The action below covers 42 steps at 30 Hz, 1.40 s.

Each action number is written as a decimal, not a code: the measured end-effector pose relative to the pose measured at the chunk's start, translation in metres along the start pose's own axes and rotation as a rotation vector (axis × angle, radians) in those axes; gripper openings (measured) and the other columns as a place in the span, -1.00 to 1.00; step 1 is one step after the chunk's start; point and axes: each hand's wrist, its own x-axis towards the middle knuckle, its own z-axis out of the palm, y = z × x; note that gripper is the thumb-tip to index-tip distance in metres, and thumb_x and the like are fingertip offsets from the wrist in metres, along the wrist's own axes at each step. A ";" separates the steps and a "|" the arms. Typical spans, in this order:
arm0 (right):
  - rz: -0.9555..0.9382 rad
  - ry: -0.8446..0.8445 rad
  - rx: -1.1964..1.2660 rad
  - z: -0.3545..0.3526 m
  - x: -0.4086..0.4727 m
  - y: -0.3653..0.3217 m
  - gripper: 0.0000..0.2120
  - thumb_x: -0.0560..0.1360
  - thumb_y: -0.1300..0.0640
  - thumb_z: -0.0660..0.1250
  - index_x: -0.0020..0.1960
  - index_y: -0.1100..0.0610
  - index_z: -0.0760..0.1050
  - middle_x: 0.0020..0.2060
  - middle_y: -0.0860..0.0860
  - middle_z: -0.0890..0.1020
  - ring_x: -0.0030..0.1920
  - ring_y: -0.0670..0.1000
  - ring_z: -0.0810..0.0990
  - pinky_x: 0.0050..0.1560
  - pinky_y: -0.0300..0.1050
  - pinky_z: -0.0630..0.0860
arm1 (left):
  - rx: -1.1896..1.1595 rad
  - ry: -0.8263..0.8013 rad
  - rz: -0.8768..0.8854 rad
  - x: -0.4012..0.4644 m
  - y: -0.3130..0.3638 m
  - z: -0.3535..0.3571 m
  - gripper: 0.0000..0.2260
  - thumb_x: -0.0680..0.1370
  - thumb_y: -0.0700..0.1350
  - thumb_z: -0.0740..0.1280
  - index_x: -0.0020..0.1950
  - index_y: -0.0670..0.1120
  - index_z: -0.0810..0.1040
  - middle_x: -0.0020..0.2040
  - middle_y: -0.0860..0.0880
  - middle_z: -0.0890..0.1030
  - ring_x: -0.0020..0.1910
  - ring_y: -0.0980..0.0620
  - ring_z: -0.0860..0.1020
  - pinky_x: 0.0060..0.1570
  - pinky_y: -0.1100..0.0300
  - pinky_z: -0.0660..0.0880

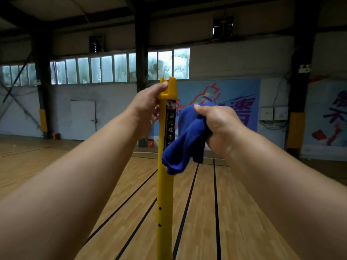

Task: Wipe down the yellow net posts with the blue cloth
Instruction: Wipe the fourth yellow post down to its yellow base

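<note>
Upright yellow plastic net post point(164, 184) stands on the wooden court floor point(56, 166). Left hand point(148, 107) grasps its notched top. Right hand point(217, 124) clenches a bunched blue cloth point(185, 145), whose hanging end overlaps the post's right side.

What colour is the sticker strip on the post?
Black sticker strip with white characters, seen in the head view.

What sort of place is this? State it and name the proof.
Most likely an indoor badminton hall. A yellow net post stands on a wooden floor marked with dark court lines, and a large sports banner hangs on the far wall under a high roof.
</note>
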 end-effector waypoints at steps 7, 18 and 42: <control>-0.117 -0.010 -0.198 0.067 0.014 0.011 -0.69 0.55 -0.06 0.43 0.08 0.17 0.52 0.02 0.18 0.65 0.09 0.20 0.66 0.22 0.17 0.58 | 0.077 -0.202 0.071 0.030 -0.012 -0.023 -0.73 0.66 0.07 0.25 -0.07 -0.10 0.54 -0.28 0.05 0.58 -0.29 0.13 0.53 -0.16 0.25 0.44; -0.368 0.130 -0.609 0.070 -0.006 0.065 0.15 0.22 -0.40 0.49 0.63 -0.06 0.02 0.49 -0.02 0.38 0.49 0.05 0.36 0.39 0.00 0.34 | 0.066 -0.474 0.092 0.059 -0.016 -0.050 -0.54 0.43 0.15 0.43 0.13 -0.18 0.63 -0.04 -0.11 0.73 -0.04 -0.06 0.71 -0.08 0.11 0.62; -0.370 0.511 -0.711 0.091 0.017 0.050 0.12 0.33 -0.09 0.64 0.63 -0.05 -0.04 0.30 0.00 0.54 0.36 0.15 0.51 0.21 0.07 0.44 | 0.129 -0.454 0.086 0.060 -0.016 -0.045 -0.53 0.55 0.12 0.41 0.26 -0.23 0.55 0.18 -0.20 0.62 0.16 -0.11 0.55 0.21 -0.07 0.45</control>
